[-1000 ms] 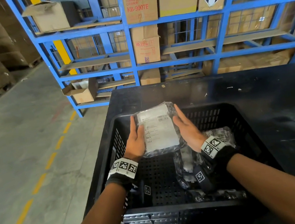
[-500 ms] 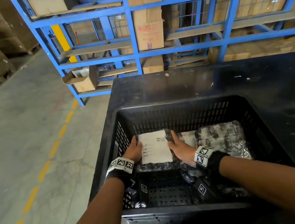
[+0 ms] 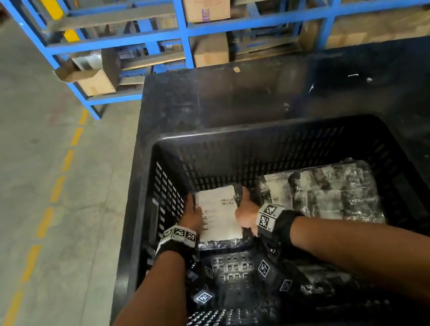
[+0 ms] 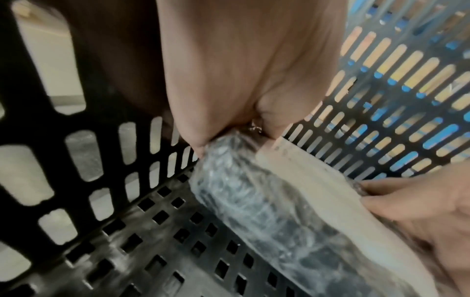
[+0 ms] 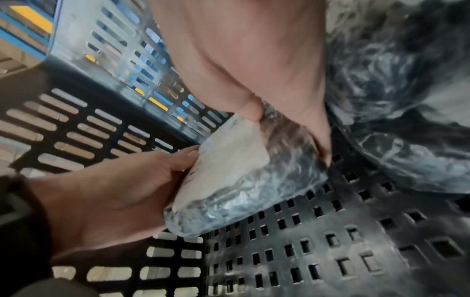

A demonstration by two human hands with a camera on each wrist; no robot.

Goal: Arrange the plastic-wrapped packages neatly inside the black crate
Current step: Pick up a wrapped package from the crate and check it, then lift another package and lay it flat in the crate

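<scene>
My left hand [image 3: 192,215] and right hand [image 3: 245,211] gripped the labelled package [image 3: 218,213]; slick wrap risked slipping onto the packages [image 3: 334,193] beside my right grip

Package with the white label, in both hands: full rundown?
The labelled package is a flat, dark bundle in crinkled clear plastic, white printed label facing up. It lies on the black crate floor at the far left corner. The left hand and right hand grip its sides. Another package sits just right.
</scene>
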